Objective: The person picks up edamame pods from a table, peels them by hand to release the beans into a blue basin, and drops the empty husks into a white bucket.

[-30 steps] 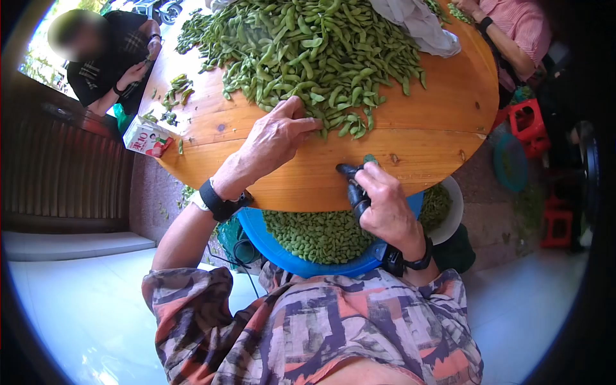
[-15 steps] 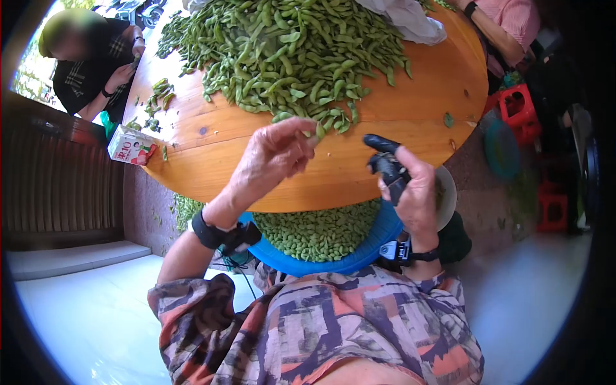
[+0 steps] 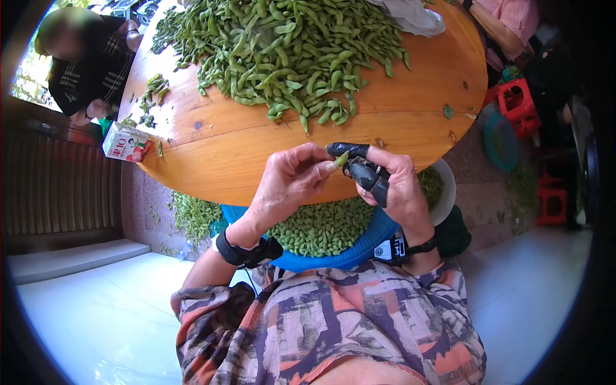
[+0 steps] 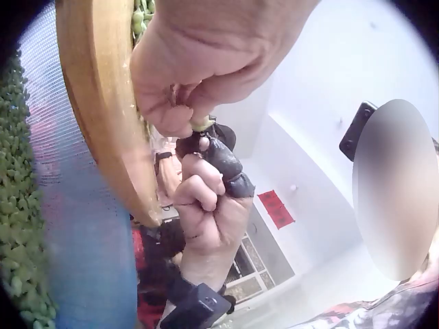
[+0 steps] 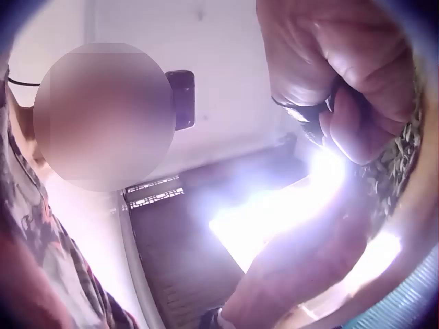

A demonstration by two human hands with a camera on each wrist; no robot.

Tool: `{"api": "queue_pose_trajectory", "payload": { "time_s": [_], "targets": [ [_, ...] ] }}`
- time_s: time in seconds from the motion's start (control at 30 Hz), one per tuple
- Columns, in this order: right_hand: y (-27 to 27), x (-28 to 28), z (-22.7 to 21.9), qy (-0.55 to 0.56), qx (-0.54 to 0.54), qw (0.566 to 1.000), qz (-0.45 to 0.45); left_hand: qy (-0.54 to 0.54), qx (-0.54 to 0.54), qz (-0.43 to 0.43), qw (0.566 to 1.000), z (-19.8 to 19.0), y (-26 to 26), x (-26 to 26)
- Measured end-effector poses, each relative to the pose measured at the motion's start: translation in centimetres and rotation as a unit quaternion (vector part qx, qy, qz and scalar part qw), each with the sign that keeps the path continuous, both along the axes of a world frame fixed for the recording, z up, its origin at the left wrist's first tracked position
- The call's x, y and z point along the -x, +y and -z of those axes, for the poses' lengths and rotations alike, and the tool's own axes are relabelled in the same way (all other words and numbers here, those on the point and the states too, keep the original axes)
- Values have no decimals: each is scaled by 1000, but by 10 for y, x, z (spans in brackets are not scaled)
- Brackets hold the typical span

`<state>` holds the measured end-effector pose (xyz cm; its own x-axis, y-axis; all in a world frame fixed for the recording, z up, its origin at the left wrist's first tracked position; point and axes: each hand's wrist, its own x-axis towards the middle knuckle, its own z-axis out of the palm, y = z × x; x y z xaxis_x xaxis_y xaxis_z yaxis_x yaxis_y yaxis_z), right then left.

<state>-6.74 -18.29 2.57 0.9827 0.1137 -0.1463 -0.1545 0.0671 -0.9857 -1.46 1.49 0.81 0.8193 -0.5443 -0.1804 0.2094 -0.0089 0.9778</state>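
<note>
Between thumb and fingers the left hand (image 3: 290, 179) pinches a green pod (image 3: 342, 159) over the table's front edge. The right hand (image 3: 401, 186), with black coverings on its thumb and a finger, meets the pod from the other side, its covered tips around the pod's end. In the left wrist view the left hand (image 4: 206, 55) and the right hand (image 4: 212, 205) come together at the pod's pale green end (image 4: 203, 125). Glare hides the pod in the right wrist view. A large heap of pods (image 3: 282, 51) lies on the wooden table (image 3: 224, 154).
Below the table edge stands a blue basin (image 3: 385, 224) full of shelled beans (image 3: 321, 228). A white bowl (image 3: 447, 192) is at its right, and a carton (image 3: 125, 142) at the table's left edge. Two other people sit at the far sides. Red stools (image 3: 518, 106) stand at right.
The left hand has drawn a pod from the heap's near edge back toward the body. The right hand has moved in, and the two hands now meet at the pod.
</note>
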Motion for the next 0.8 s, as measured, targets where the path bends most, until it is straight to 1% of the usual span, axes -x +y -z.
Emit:
{"api": "queue_pose_trajectory", "payload": {
  "time_s": [0.03,0.07,0.13,0.17,0.2,0.23,0.27,0.3,0.37,0.4,0.43,0.47,0.5,0.53,0.57,0.6,0.63,0.67,0.7,0.73,0.77,0.8],
  "targets": [
    [0,0,1,-5,1,1000,2,-61,-39,-5,997,0,0,1],
    [0,-1,1,-5,1,1000,2,-61,-39,-5,997,0,0,1],
    [-3,-1,2,-33,-38,999,-13,48,46,3,998,-3,2,2],
    [-6,-1,3,-32,-38,999,-13,48,46,3,998,-2,2,3],
    [-9,-1,5,0,-119,992,-34,148,140,37,978,0,3,4],
    [-11,-1,6,33,-199,978,-54,244,231,70,939,1,4,5],
    [-12,-1,9,33,-199,978,-53,248,230,49,940,0,-1,10],
    [-13,-1,12,30,-215,975,-55,249,230,49,940,-1,-4,12],
    [-13,0,12,27,-231,971,-58,262,235,20,936,-1,-9,14],
    [-11,1,8,15,-149,988,-38,262,235,21,936,-2,-11,15],
    [-9,2,4,3,-66,998,-18,180,187,15,966,-4,-13,17],
    [-7,3,1,2,-66,998,-17,96,138,9,986,-5,-14,18],
    [-4,3,-2,-15,-3,1000,-3,95,138,9,986,-4,-14,19],
    [-1,4,-3,-31,59,998,11,26,48,-10,998,-1,-14,20],
    [0,6,-3,-32,59,998,10,-44,-42,-31,998,2,-14,21],
    [2,7,-2,-60,88,994,22,-78,-66,-46,994,2,-14,21],
    [3,8,-1,-86,117,989,35,-78,-67,-47,994,1,-13,20],
    [3,8,1,-86,116,989,34,-72,-76,-23,994,-2,-10,18],
    [1,8,4,-75,92,993,24,-66,-85,1,994,-4,-7,16],
    [0,8,5,-63,69,996,14,-66,-85,1,994,-6,-6,14],
    [0,8,4,-63,69,996,14,-13,-63,10,998,-8,-4,13],
    [-1,8,2,-9,45,999,5,39,-41,18,998,-9,-3,12]
  ]
}}
